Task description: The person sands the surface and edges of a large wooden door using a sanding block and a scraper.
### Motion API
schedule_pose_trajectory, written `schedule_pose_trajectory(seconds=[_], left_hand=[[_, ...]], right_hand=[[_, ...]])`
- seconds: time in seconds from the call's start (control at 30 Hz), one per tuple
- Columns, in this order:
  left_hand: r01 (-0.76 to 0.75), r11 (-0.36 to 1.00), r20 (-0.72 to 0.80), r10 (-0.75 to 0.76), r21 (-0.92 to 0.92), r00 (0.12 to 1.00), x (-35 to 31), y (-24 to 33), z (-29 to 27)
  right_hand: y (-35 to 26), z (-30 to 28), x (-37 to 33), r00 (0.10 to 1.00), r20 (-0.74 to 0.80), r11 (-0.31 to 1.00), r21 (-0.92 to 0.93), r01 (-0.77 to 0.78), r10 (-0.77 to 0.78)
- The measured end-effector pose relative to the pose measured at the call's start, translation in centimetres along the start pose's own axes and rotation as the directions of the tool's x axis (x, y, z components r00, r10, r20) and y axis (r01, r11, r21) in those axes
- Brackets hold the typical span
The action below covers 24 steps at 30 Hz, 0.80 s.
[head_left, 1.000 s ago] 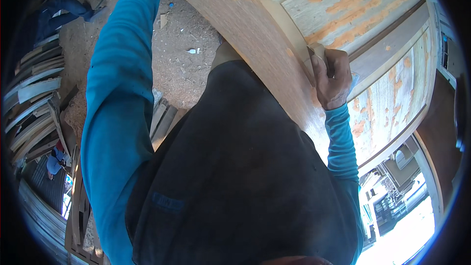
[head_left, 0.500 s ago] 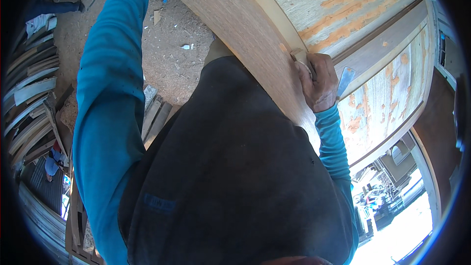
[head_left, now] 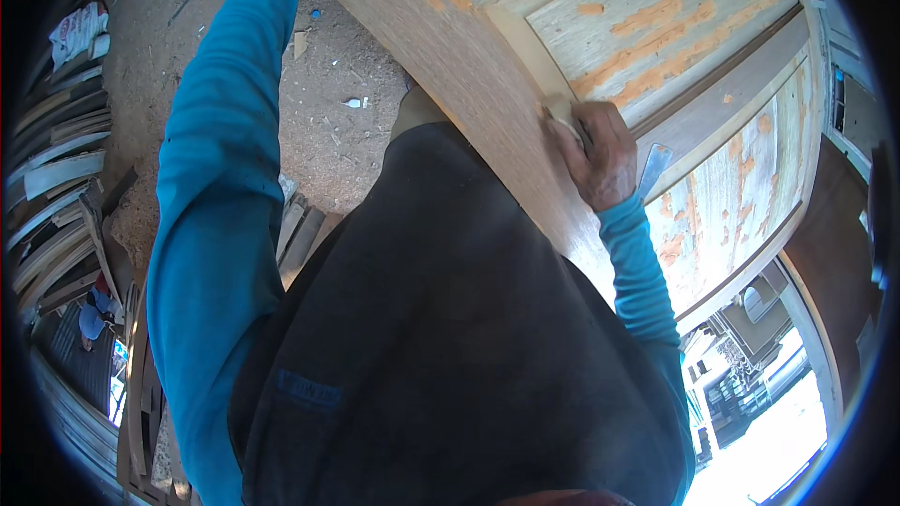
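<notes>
A wooden panel door [head_left: 469, 66] with patches of orange filler spreads across the upper right. On its plain brown edge board, close to a panel moulding, my right hand [head_left: 605, 150] is closed round a small tan block [head_left: 561, 112]. Fingers hide most of the block, so its face against the wood cannot be seen. Beside my right wrist, a flat metal scraper blade [head_left: 655, 167] shows on the door; its handle is hidden. My left arm [head_left: 220, 131], in a blue sleeve, reaches up to the door's far left corner, and its hand is beyond the picture's top edge.
Curved wood offcuts [head_left: 66, 150] are stacked along the left, with a white sack [head_left: 80, 35] above them. Small scraps lie on the dusty ground [head_left: 337, 159]. A person [head_left: 92, 319] is far off at lower left. More boards [head_left: 305, 230] lie beside my body.
My right hand and the block have shifted slightly left along the edge board. The view has moved a little, and the scraper blade shows slightly lower.
</notes>
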<state>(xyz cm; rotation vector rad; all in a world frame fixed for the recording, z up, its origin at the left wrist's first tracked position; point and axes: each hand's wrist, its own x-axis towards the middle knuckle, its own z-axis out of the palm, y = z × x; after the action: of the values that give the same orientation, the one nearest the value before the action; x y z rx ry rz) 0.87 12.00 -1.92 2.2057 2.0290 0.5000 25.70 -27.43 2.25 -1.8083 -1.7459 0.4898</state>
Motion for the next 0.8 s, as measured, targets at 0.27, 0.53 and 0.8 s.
schedule_pose_trajectory(seconds=[0.27,0.53,0.8], left_hand=[[-0.058,0.998,-0.114,0.056,-0.02,0.992,-0.4,1.0,0.9],[-0.068,0.998,-0.16,0.063,-0.02,0.985,-0.4,0.0,1.0],[-0.055,0.998,-0.108,0.057,0.025,0.992,-0.1,-0.6,1.3]], right_hand=[[-0.6,5.5,9.2,0.984,-0.109,0.989,-0.061,0.133,-0.139],[-1.1,3.3,5.6,0.995,-0.076,0.998,-0.029,0.06,-0.062],[-1.8,4.8,7.7,0.983,-0.128,0.989,-0.082,0.12,-0.13]])
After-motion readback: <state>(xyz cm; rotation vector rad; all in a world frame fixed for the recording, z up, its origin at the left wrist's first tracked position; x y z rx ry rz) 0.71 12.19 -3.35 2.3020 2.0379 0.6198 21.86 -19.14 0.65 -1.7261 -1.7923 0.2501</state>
